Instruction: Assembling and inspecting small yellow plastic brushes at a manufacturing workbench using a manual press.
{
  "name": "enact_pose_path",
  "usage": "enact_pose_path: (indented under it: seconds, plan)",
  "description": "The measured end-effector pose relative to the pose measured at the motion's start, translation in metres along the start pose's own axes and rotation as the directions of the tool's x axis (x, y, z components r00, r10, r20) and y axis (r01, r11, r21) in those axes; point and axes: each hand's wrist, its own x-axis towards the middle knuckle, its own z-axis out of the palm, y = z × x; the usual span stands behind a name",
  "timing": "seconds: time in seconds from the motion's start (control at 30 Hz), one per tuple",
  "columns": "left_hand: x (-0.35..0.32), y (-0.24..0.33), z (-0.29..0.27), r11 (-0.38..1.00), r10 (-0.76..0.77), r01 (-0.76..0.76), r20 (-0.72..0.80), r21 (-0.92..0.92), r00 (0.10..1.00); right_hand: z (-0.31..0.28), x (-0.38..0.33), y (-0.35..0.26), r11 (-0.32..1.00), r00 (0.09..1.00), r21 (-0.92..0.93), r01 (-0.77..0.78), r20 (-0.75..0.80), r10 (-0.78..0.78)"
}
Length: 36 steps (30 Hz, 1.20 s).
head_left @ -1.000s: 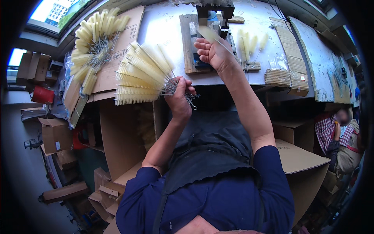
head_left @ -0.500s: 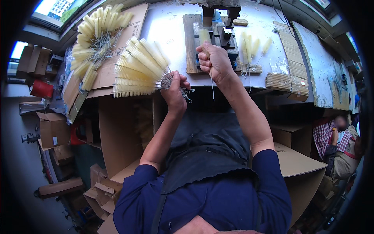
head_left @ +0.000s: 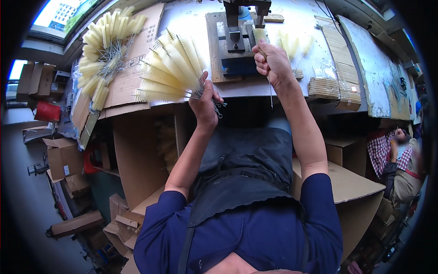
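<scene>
Left hand clamped on wire stems of fanned bundle of pale-yellow bottle brushes, bristle heads spread up-left over cardboard sheet. Right hand fisted around single brush, wire stem hanging below fist, bristle tip beside metal press jig on wooden board. Second brush pile lies far left on cardboard.
</scene>
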Motion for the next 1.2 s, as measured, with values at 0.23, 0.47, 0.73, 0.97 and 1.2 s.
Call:
enact_pose_path:
  seconds: [0.23,0.47,0.73,0.97,1.2]
  plan:
    - [0.003,0.004,0.003,0.994,0.064,-0.066,-0.030,-0.089,0.998,-0.007,-0.006,-0.003,1.000,1.000,-0.005,-0.019,0.018,0.020]
    - [0.006,0.006,-0.005,0.993,0.041,-0.047,-0.061,-0.111,0.997,-0.088,0.032,0.008,0.841,0.942,-0.526,0.123,-0.204,-0.266]
    - [0.003,0.000,-0.001,0.996,0.045,-0.051,-0.077,-0.074,0.996,-0.109,0.076,-0.005,0.204,0.864,-0.971,-0.127,-0.209,-0.458]
    - [0.004,0.004,-0.001,0.991,0.101,-0.107,-0.077,-0.080,0.992,-0.102,0.071,-0.006,0.142,0.579,-0.988,-0.063,-0.152,-0.801]
    - [-0.028,0.003,0.000,0.984,-0.026,0.023,-0.011,-0.179,1.000,0.013,-0.030,0.034,0.826,0.967,-0.504,0.251,0.096,-0.235]
